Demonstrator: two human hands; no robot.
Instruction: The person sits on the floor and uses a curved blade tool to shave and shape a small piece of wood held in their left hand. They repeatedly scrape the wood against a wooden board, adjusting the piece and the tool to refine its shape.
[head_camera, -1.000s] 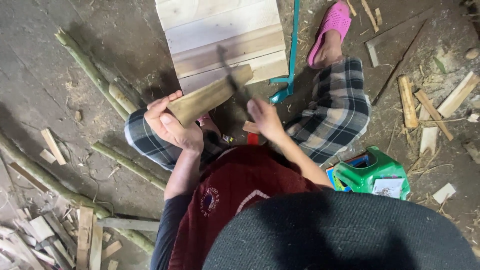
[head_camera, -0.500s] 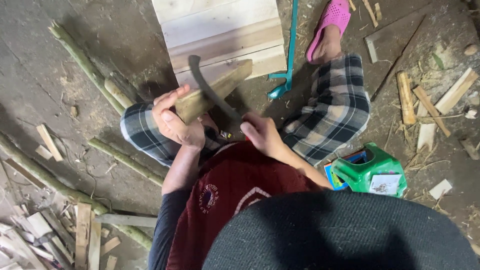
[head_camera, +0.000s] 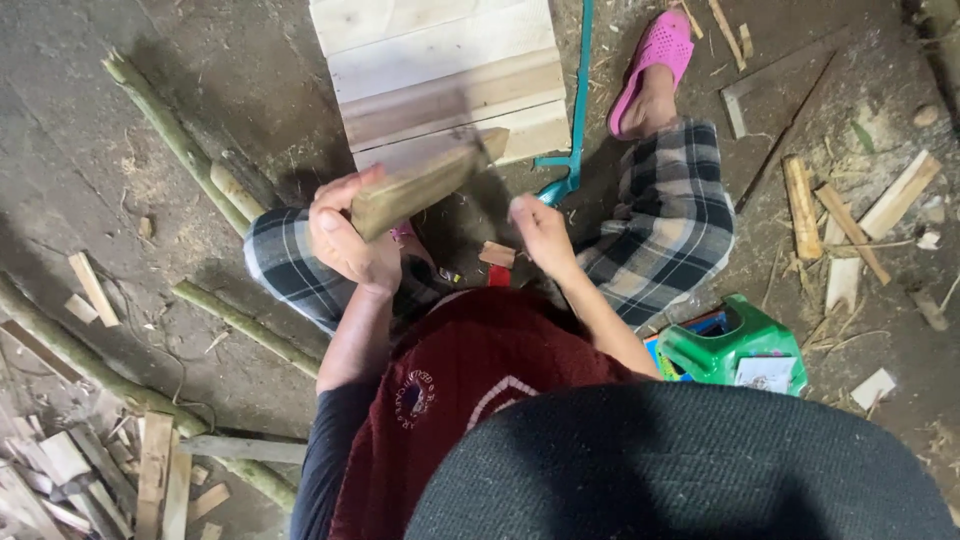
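Far left of the frame: green poles (head_camera: 170, 130) lying slantwise on the floor (head_camera: 90, 170), uncut, bark on. Lower left: a heap of pale offcuts (head_camera: 80, 480).

Left of centre: left hand (head_camera: 345, 240), grip clamped round the lower end of a short wood piece (head_camera: 420, 185), held up above the lap and tilted, upper end pointing to the upper right over a plank board (head_camera: 450, 80). Long face of the piece pale and flat, seemingly already pared; judged partly shaped, with no way to tell how much trimming is left.

Right of centre: right hand (head_camera: 540, 235), just apart from the piece, smeared by motion; a dark blur near the piece's upper end, possibly a blade. Cannot tell whether this grip is closed on anything.

Further right: a teal bar (head_camera: 578, 100) beside the board, a pink sandal (head_camera: 655, 55) at the upper edge, a green plastic container (head_camera: 735, 345) by the knee, more split sticks (head_camera: 850, 220) at the right edge.

Judging by the chips about and the many whole poles, only a small part worked so far.

No tabletop, only bare, dusty earth or concrete floor, littered with shavings; dim indoor light, no walls in view.
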